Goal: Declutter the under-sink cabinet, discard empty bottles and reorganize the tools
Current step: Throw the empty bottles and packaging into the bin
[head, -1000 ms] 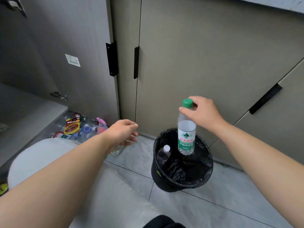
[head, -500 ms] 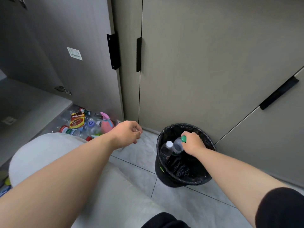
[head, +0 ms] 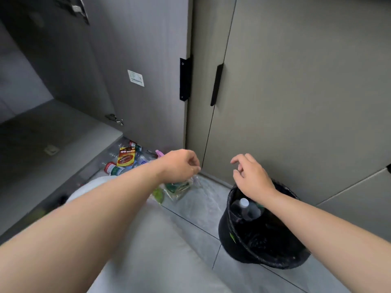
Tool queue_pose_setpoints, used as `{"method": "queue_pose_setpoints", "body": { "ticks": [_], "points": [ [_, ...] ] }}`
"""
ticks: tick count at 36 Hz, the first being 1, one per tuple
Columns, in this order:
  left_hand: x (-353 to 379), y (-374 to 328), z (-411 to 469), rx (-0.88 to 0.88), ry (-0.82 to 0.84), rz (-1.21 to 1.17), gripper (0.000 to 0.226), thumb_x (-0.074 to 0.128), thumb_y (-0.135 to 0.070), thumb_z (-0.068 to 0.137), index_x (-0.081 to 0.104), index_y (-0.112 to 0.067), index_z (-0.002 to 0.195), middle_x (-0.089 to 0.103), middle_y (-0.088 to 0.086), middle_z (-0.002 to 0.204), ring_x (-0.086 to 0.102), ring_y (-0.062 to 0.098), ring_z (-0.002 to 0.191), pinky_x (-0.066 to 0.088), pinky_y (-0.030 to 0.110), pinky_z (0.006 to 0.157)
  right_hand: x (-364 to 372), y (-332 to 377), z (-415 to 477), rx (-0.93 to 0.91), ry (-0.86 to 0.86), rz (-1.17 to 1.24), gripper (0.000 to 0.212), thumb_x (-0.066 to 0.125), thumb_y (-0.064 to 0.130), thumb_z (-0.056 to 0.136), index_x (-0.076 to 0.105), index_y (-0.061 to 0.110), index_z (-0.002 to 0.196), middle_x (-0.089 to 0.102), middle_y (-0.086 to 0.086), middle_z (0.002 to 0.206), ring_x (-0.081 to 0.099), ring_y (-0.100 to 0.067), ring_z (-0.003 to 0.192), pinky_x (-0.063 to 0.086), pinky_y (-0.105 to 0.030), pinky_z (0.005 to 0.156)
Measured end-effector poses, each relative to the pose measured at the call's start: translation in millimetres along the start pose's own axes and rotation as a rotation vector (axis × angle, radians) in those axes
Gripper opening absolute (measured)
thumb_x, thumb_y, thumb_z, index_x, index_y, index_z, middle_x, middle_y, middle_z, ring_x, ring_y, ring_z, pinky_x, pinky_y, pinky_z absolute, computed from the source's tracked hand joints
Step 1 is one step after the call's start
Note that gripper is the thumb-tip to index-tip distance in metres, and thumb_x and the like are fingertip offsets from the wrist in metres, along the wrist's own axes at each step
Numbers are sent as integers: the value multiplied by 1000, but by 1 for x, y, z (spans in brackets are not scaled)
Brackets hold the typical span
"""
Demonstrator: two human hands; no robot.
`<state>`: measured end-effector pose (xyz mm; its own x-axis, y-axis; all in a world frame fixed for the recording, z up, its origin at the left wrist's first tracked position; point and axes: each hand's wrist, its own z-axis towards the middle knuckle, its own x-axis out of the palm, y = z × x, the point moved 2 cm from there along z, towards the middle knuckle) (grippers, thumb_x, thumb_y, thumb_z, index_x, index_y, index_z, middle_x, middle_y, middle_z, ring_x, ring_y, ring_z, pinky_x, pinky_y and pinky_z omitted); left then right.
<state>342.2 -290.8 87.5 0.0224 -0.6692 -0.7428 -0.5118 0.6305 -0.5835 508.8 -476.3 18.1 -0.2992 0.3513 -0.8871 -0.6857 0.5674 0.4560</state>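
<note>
Knee (head: 148,240) fills lower centre. Bin (head: 275,264) sits lower right on the floor tiles, black liner, with at least one capped bottle (head: 246,208) lying inside. Right hand (head: 251,176) hovers over the bin's far rim, fingers loose and apart, holding nothing. Left hand (head: 179,166) is mid-frame, fingers pinched on the top of a crushed bottle (head: 177,188). That one is clear plastic with a green label, hanging below the hand, left of the bin and not touching it.

Farther back, centre left: bottle pile (head: 115,169) on the cabinet floor, orange pack (head: 126,159) on top, pink sprayer (head: 159,153) beside it. Open door (head: 137,60) above.

Step as I read it: crushed one goes in the bin. Carry it right, past the rim, and release only over the opening. It looks light and springy and could bounce off the edge. The free hand can take it or steady the bin. Pack and sprayer likely stay.
</note>
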Motion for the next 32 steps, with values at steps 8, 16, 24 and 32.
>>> {"method": "queue_pose_setpoints", "body": {
  "ticks": [8,16,24,32],
  "points": [
    [-100,123,-21,-239,-271,-78,12,63,-30,94,70,-24,102,73,-4,98,68,16,87,53,29,81,42,135,75,-364,233,156,22,55,20,88,58,37,101,49,14,93,56,-6,76,48,-23,72],
    [-71,302,-56,-610,-238,-275,19,53,-12,96,69,-4,94,63,8,79,59,20,65,44,24,57,151,226,134,-433,607,-30,22,58,15,86,67,25,104,58,4,95,60,-18,91,43,-25,81],
    [7,397,-26,-723,-124,-450,68,64,-25,95,32,-32,154,43,15,150,52,31,128,48,33,102,301,287,171,-315,928,-115,45,63,27,93,52,18,136,59,-10,129,59,-24,113,43,-26,85],
    [51,457,16,-767,-70,-523,87,66,-28,94,9,-44,159,26,18,160,42,36,138,43,42,113,417,293,192,-134,832,-382,82,68,31,87,21,19,154,24,-23,152,34,-45,138,41,-48,110]
  ]
}}
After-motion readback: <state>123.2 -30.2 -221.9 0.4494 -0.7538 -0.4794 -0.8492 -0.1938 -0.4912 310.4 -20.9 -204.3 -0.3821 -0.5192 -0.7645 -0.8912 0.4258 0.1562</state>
